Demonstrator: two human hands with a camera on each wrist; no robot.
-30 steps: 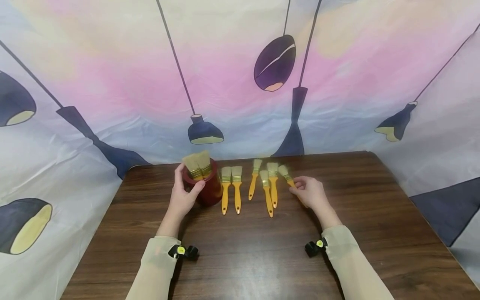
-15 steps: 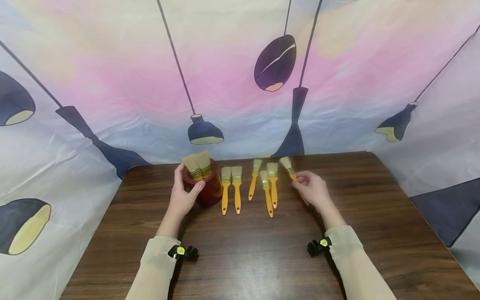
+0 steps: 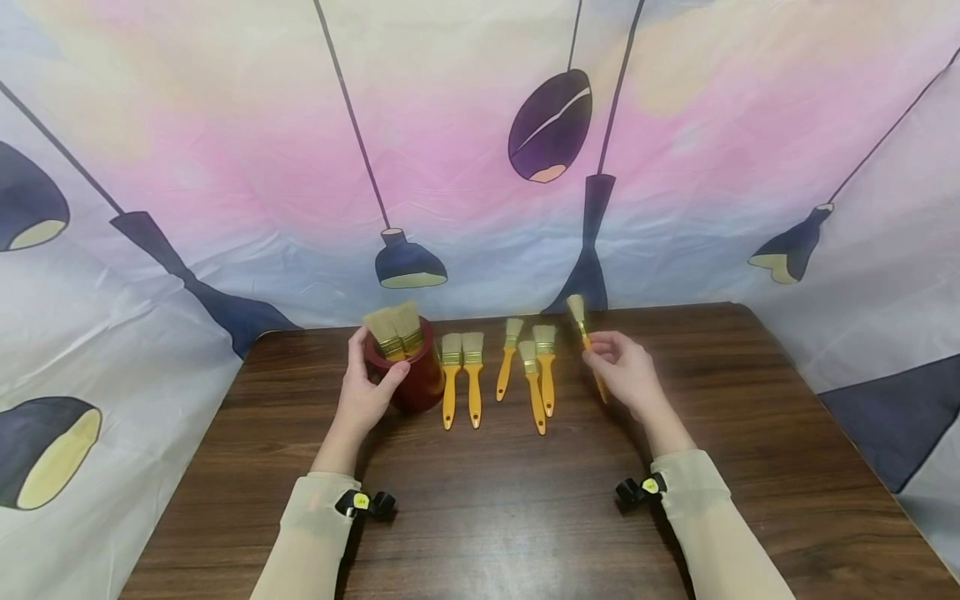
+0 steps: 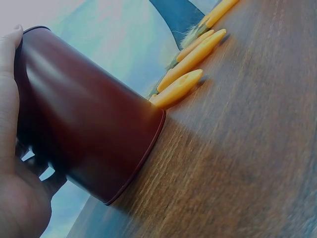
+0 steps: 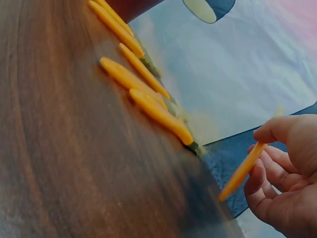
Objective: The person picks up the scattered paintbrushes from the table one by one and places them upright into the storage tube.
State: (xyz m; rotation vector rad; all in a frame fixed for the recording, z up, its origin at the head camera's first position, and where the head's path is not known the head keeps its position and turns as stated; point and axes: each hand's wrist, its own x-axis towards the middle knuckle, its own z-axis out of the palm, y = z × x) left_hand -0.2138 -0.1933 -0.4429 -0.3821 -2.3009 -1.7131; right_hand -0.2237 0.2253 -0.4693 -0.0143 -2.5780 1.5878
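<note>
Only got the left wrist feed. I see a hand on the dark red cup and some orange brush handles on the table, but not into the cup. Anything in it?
Observer: Yes. In the head view, two brushes stick out of the cup, bristles up.
Operator: And over on the right?
Observer: The right hand pinches another brush by its handle.
Operator: How many lying loose?
Observer: Five brushes lie on the table, in the head view.

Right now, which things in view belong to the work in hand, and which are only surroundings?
In the work:
dark red container, held by the left hand
brush, pinched by the right hand
two brushes in the container
five loose brushes, probably

Surroundings:
table, underneath
printed backdrop
wrist cameras
</note>
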